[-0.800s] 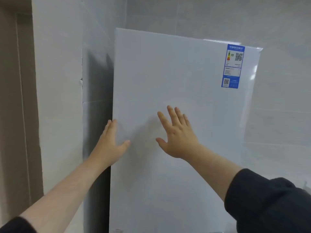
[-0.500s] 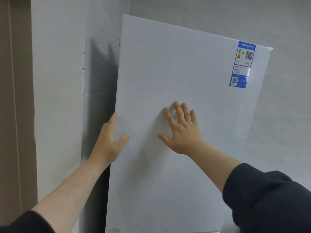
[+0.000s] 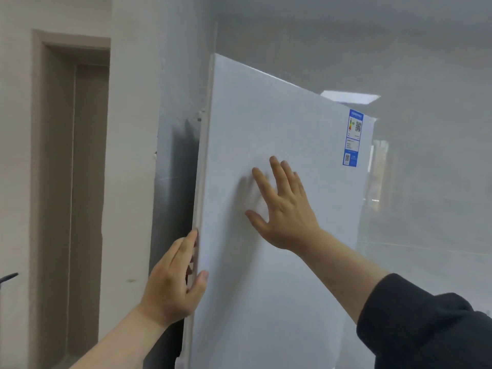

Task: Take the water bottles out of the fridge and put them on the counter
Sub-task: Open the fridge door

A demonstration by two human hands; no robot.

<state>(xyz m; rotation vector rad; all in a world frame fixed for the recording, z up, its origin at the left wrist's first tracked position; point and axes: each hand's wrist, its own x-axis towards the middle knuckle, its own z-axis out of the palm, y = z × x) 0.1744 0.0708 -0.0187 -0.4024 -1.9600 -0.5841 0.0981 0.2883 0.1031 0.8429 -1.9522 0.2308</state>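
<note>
The fridge door [image 3: 279, 235] has been swung out from its closed position of a moment ago, so the opening step is judged underway. Its left edge is gripped by the left hand [image 3: 173, 283], fingers curled behind it; the right hand [image 3: 286, 209] is laid flat and spread on the panel. Neither water bottles nor counter are shown. A blue energy label [image 3: 353, 138] is stuck at the door's upper right corner; a doorway [image 3: 72, 169] and grey tiled walls [image 3: 431, 62] are seen around.

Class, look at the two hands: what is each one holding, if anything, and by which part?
The left hand grips the fridge door by its left edge, fingers behind, thumb on the front. The right hand holds nothing; it is spread open against the door's front.
</note>
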